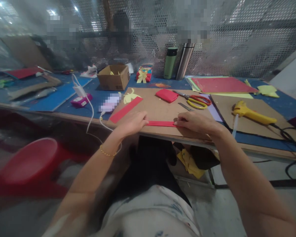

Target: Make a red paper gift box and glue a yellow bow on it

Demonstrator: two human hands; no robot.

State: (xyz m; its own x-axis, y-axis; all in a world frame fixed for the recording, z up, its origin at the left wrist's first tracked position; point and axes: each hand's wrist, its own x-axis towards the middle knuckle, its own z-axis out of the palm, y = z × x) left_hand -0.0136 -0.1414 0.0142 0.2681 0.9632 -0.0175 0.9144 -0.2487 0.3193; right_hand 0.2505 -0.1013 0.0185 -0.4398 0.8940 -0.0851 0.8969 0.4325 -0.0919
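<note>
A narrow red strip (pixel 161 123) lies along the front edge of the cardboard sheet (pixel 160 110). My left hand (pixel 135 122) pinches its left end, while my right hand (pixel 194 122) closes on its right end. Just beyond my left hand rests a wider red strip (pixel 126 110), set at a slant. A folded red piece (pixel 166 95) sits farther back on the cardboard. Beside it are scissors (pixel 196 101) with red and yellow handles, and a small metal blade (pixel 185 106) near my right hand. Yellow cut-out shapes (pixel 131 96) lie behind the wider strip.
At right a yellow glue gun (pixel 255 113) with a black cable lies on another cardboard piece. A cardboard box (pixel 113 77), a green bottle (pixel 170 64) and a steel flask (pixel 185 62) stand at the back. A red stool (pixel 31 161) is at lower left.
</note>
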